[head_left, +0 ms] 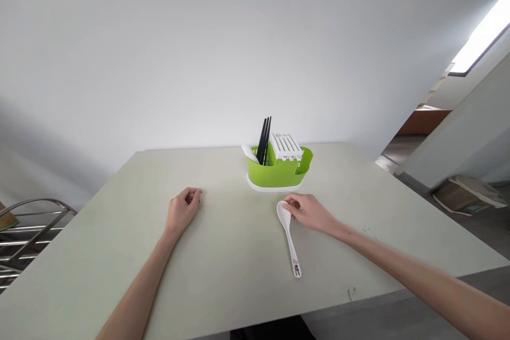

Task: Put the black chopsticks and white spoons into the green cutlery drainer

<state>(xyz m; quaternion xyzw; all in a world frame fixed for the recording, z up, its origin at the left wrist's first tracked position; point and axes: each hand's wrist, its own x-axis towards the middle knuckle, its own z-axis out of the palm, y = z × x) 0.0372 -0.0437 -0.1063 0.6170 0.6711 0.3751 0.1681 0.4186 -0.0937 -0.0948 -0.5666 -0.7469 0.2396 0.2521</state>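
A white soup spoon (292, 247) has its bowl toward the back and its marked handle end toward me. My right hand (306, 209) pinches the rim of the bowl between thumb and fingers. I cannot tell whether the spoon is lying on the table or slightly raised. Behind it stands a green cutlery holder (274, 174) on a white base, with a white slotted top (286, 146). Dark chopsticks (264, 141) and another white spoon (249, 153) lean in its left compartment. My left hand (184, 210) rests on the table with its fingers curled in and nothing visible in them.
The pale table (227, 276) reaches back to a white wall (207, 53). A metal rack (35, 228) stands beyond the table's left edge. On the floor to the right is a box-like object (466, 195). Small dark spots (351, 294) mark the front right of the tabletop.
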